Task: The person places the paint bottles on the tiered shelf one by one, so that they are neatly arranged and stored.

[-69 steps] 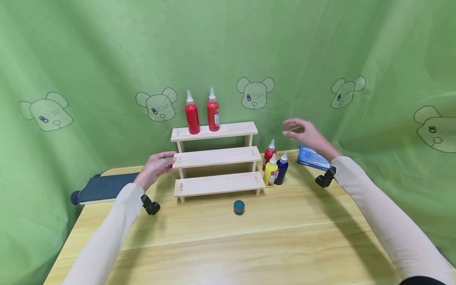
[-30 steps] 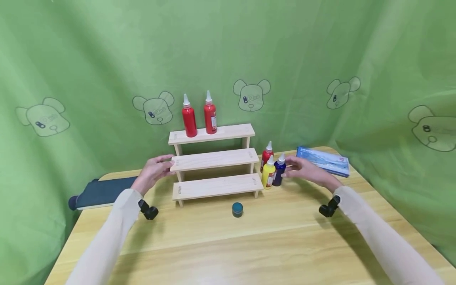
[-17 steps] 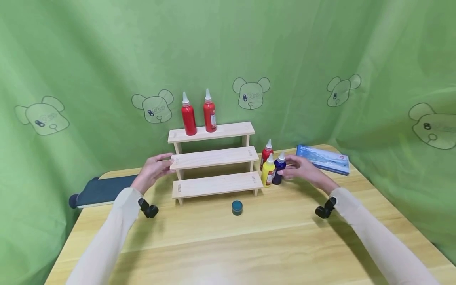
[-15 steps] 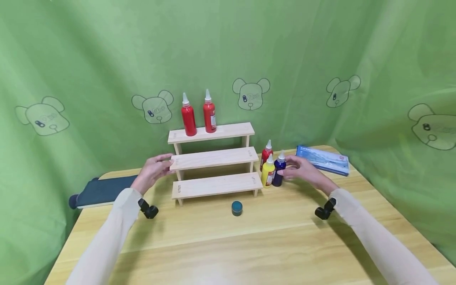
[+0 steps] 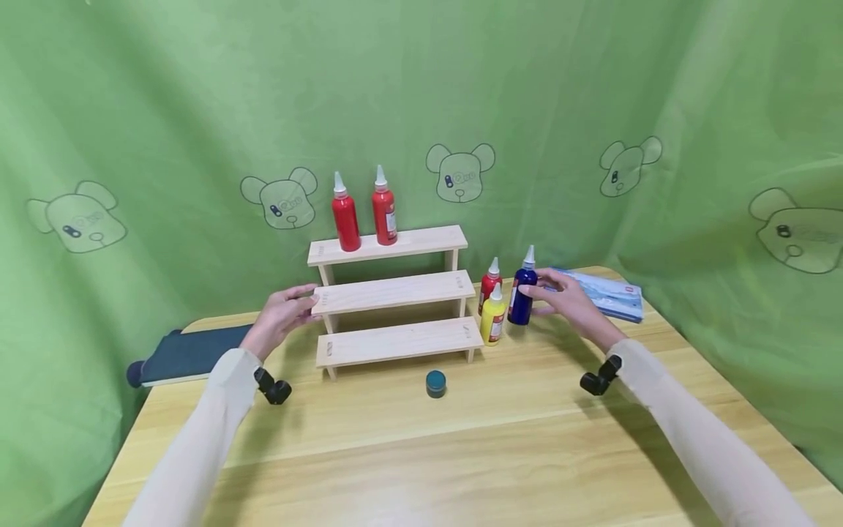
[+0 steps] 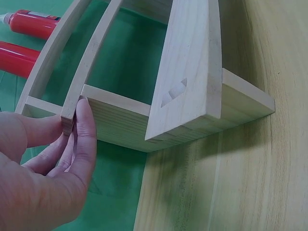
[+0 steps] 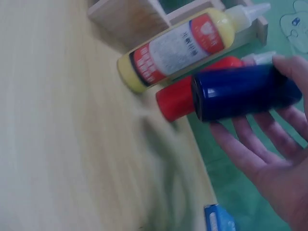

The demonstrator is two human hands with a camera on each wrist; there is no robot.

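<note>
A dark blue paint bottle (image 5: pixel 522 298) with a white pointed cap is held upright by my right hand (image 5: pixel 565 298). The right wrist view shows the blue bottle (image 7: pixel 243 92) raised off the table, thumb on one side and fingers on the other. My left hand (image 5: pixel 282 315) pinches the left end of the middle step of a three-step wooden rack (image 5: pixel 395 291); the left wrist view shows that hand (image 6: pixel 57 168) with thumb and fingers on the board's end. Beside the rack stand a yellow paint bottle (image 5: pixel 492 319) and a red paint bottle (image 5: pixel 489 287).
Two red bottles (image 5: pixel 345 222) stand on the top step. A small round jar (image 5: pixel 435 383) with a teal lid sits before the rack. Behind my right hand lies a blue box (image 5: pixel 615 294), and a dark rolled cloth (image 5: pixel 194 353) lies at the left. A green curtain (image 5: pixel 560 110) hangs behind.
My right hand came down to the blue bottle, took hold of it and lifted it slightly, away from the yellow bottle. The left hand stays on the rack.
</note>
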